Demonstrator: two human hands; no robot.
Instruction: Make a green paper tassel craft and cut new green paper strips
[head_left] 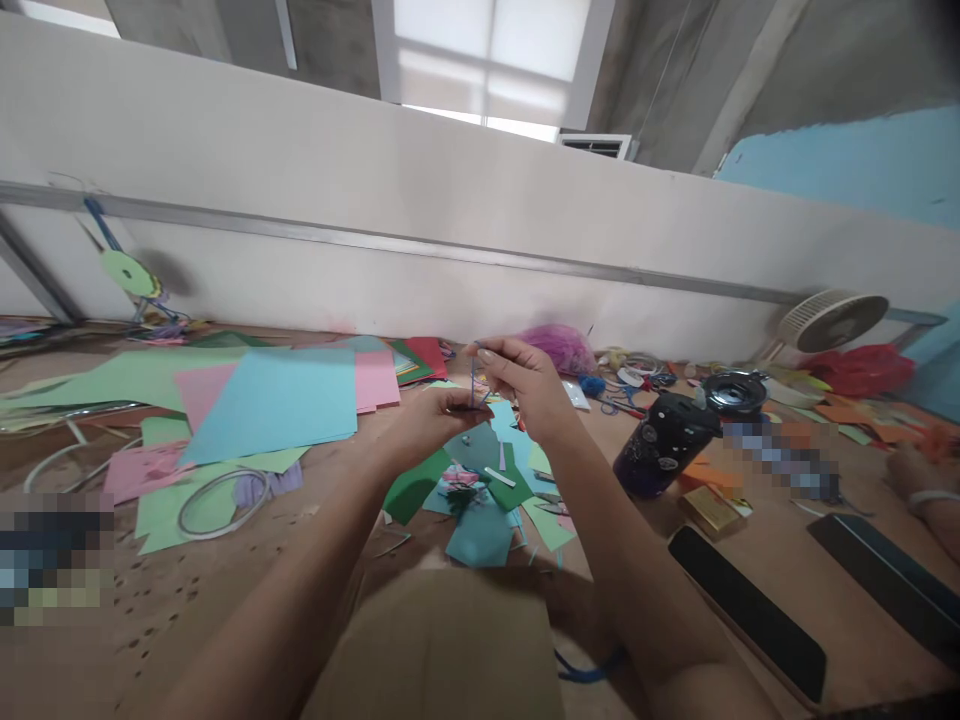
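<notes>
Both hands (523, 378) pinched closed on a thin blue strip (472, 378), coloured paper pieces (484, 535) below

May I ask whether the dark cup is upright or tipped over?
Upright: the cup stands on the table, its top facing up.

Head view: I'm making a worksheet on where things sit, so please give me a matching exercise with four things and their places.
1. Blue strand
2. Green disc
3. Pale fan
4. Gold-coloured block

A. Near the wall, at the right
B. Beside the dark tumbler
C. Stretched between left hand and right hand
D. Hanging at the left

Pairs: 1-C, 2-D, 3-A, 4-B
</notes>
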